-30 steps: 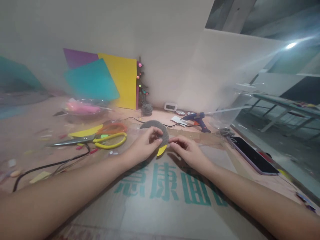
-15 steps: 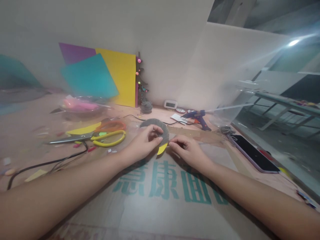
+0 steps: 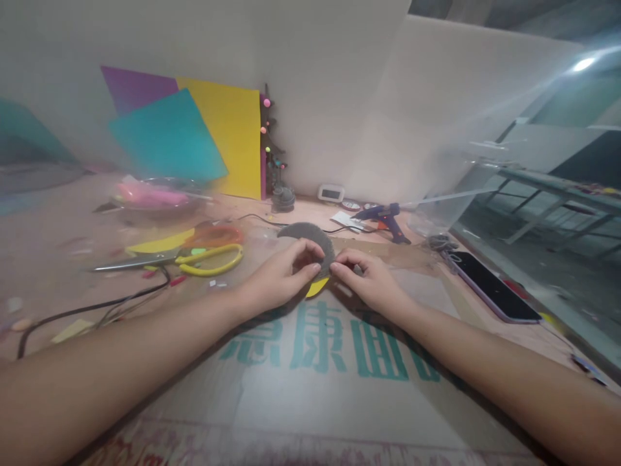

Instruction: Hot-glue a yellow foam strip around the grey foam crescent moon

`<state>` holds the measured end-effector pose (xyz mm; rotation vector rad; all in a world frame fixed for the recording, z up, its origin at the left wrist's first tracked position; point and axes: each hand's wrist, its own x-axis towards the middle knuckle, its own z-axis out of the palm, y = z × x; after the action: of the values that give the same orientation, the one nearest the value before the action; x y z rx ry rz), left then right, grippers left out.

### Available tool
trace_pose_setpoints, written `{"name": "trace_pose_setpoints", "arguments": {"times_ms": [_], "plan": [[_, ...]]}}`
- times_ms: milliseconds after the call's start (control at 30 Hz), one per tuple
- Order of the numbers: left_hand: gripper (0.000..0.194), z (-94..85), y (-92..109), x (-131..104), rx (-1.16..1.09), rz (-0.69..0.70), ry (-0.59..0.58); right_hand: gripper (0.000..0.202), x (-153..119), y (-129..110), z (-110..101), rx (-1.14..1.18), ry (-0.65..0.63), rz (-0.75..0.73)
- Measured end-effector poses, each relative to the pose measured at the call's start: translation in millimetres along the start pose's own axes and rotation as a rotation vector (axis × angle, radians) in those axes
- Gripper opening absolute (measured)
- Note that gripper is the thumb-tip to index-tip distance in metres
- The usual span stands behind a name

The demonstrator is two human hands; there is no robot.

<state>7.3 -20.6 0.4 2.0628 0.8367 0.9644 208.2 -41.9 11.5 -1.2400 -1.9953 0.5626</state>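
Observation:
A grey, curved, crescent-like piece (image 3: 310,234) is held above the cardboard sheet (image 3: 310,401) with green lettering. My left hand (image 3: 295,272) pinches its lower part between thumb and fingers. Below the grey piece a yellow piece (image 3: 317,287) sticks out, its upper part hidden behind the grey. My right hand (image 3: 356,272) is at the right edge of the grey piece, thumb and fingertips pinched together; what lies between them is too small to make out.
Left of my hands lie yellow-handled scissors (image 3: 208,260), orange-handled scissors (image 3: 226,234) and a black cable (image 3: 97,305). Behind stand a blue glue gun (image 3: 388,219) and a small white clock (image 3: 331,193). A phone (image 3: 495,285) lies at the right.
My right hand has moved in against the grey piece, and the grey piece has turned slightly. Less of the yellow piece shows. The camera view has shifted a little.

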Motion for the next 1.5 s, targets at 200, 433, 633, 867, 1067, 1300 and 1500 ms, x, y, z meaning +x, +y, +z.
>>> {"name": "trace_pose_setpoints", "arguments": {"times_ms": [200,433,633,867,1067,1300,1500], "plan": [[0.041,-0.3,3.0,-3.3,0.078,0.0,-0.076,0.022,0.4,-1.4,-1.0,0.081,0.018,0.086],[0.035,1.5,-1.2,-2.9,0.071,0.036,-0.057,0.022,-0.4,-3.3,-0.8,0.051,0.013,0.084],[0.033,1.0,-1.1,-3.3,0.105,0.047,-0.038,0.022,-1.1,-3.7,-1.4,0.041,-0.01,0.048],[0.028,2.5,-1.6,-2.7,0.11,0.064,-0.016,0.019,-1.9,-4.1,-0.5,-0.014,-0.033,-0.042],[0.026,1.6,0.2,-2.2,0.12,0.077,-0.007,0.019,-2.8,-4.5,-1.3,-0.023,-0.04,-0.044],[0.035,1.2,4.3,-2.5,0.065,0.037,-0.058,0.019,-3.2,-3.6,-0.5,-0.032,-0.025,-0.029],[0.025,1.1,2.8,-2.6,0.107,0.053,-0.02,0.02,-2.8,-5.1,-0.1,-0.036,-0.03,-0.055]]}}
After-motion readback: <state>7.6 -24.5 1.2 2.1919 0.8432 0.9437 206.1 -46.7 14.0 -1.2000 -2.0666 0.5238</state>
